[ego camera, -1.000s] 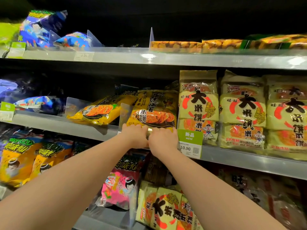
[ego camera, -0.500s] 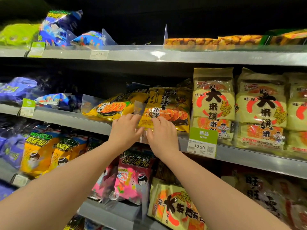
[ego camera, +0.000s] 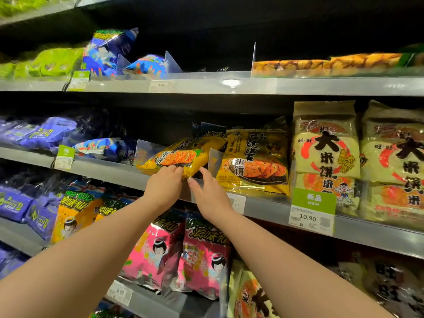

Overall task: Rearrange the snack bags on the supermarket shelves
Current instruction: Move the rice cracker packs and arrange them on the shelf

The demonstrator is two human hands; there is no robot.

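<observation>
Left hand (ego camera: 164, 187) grips yellow bag (ego camera: 181, 157); right hand (ego camera: 210, 193) relaxed just beside.

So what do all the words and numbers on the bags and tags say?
"新品 NEW": green top of the price tag
"10.90": white part of the same tag
"旺旺" and "大米饼": pale bag
"米饼": tilted yellow bag and upright yellow bag
"浪味仙": pink bag
Other shelf tags: too blurred to read.

dim, blurred edges, wide-angle distortion
</observation>
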